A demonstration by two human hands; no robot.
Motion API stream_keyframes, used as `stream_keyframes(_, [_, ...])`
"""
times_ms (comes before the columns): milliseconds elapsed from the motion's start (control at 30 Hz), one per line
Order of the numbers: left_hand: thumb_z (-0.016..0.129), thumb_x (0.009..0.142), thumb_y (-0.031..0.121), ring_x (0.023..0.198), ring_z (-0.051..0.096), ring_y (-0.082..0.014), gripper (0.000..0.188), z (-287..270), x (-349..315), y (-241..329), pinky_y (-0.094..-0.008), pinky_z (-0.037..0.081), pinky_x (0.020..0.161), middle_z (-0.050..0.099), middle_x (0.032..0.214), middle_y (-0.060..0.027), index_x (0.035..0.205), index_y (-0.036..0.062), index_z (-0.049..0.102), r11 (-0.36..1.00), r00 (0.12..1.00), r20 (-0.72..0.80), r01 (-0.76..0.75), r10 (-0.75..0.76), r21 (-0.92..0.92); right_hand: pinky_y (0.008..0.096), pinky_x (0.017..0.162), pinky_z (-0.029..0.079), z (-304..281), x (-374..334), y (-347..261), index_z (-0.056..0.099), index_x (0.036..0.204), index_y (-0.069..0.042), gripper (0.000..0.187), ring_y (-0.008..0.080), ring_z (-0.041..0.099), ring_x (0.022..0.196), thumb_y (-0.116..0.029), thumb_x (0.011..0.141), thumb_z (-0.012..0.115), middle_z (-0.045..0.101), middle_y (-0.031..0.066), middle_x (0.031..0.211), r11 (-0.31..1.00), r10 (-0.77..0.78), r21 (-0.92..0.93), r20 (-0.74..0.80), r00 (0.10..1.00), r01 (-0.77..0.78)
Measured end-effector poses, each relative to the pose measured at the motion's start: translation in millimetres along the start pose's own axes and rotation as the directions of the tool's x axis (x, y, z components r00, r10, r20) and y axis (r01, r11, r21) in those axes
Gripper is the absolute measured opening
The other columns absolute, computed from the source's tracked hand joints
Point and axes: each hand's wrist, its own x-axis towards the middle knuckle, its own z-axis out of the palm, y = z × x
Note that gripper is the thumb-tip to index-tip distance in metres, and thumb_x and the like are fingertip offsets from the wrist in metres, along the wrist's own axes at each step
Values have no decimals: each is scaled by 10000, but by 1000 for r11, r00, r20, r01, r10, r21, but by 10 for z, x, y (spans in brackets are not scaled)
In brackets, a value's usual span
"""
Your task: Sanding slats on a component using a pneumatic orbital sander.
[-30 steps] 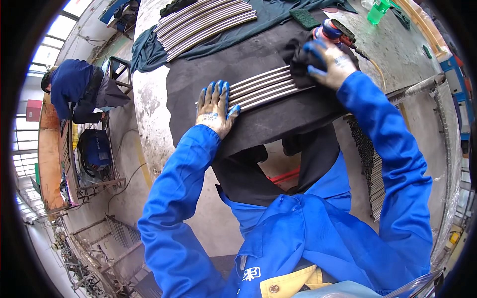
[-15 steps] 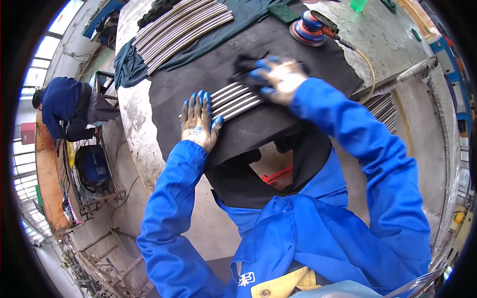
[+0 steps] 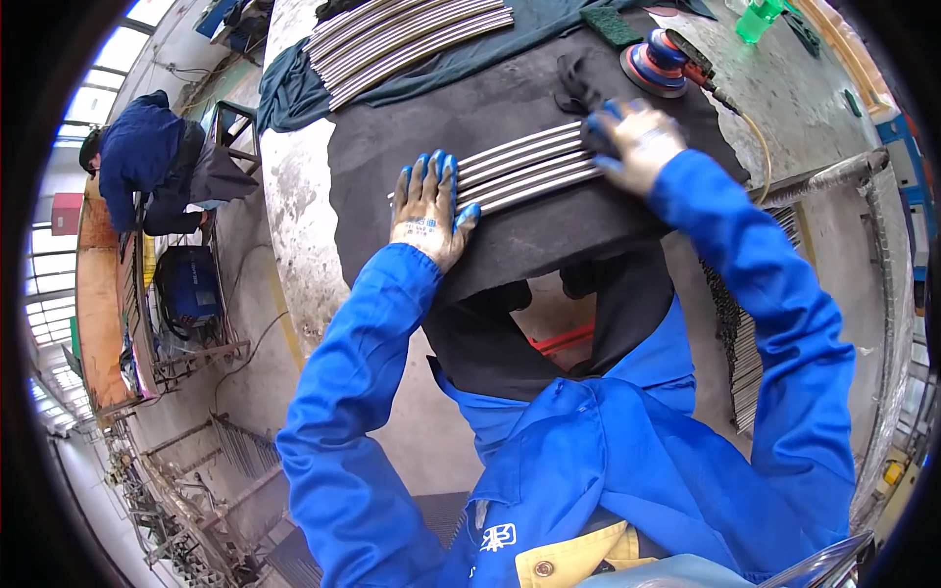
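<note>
Several slim, shiny metal rods point(image 3: 529, 169) lie side by side on a black sheet point(image 3: 412, 132) spread over the table. My left hand point(image 3: 427, 211), in a pale work glove with blue fingertips, lies flat over their left ends, fingers stretched out. At the right ends is my right hand point(image 3: 642, 149), gloved the same way. Its fingers are closed on a black cloth point(image 3: 585, 86) pressed against the rods; part of the cloth bunches up beyond the hand.
Beyond the rods, more metal rods point(image 3: 412, 39) rest on a dark green cloth point(image 3: 289, 98). An orbital sander point(image 3: 655, 67) with a yellow hose stands by a green scouring pad point(image 3: 610, 26) and a green bottle point(image 3: 757, 20). A person point(image 3: 152, 167) bends over at the left.
My right hand has slid the black cloth rightward along the rods, showing more of their length. The left hand stays on their left ends. The whole view has shifted slightly.
</note>
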Motion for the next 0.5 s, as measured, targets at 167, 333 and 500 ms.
stream_keyframes(167, [422,936,437,1415,231,-413,711,119,-56,-68,-502,121,1174,248,1532,-224,1479,12,246,999,998,-48,-46,46,13,486,850,446,-351,396,-1274,577,1096,6,521,355,566,1011,-412,785,579,552,213,1183,964,-169,233,153,974,130])
stream_keyframes(333, [440,925,446,1412,228,-423,741,217,-49,-126,-506,126,1172,249,1526,-235,1477,-4,234,1000,999,-49,-9,9,-1,481,903,429,102,521,-1292,580,1126,-111,436,365,552,1053,-412,809,576,529,179,1237,905,-194,333,-231,953,265])
stream_keyframes(500, [452,919,461,1411,216,-431,770,152,-61,-104,-506,121,1173,249,1520,-246,1476,-19,219,1000,997,-76,-23,23,-6,499,897,453,195,113,1,548,1177,-176,416,396,543,1054,-373,810,566,504,171,1277,982,18,187,-78,997,-3])
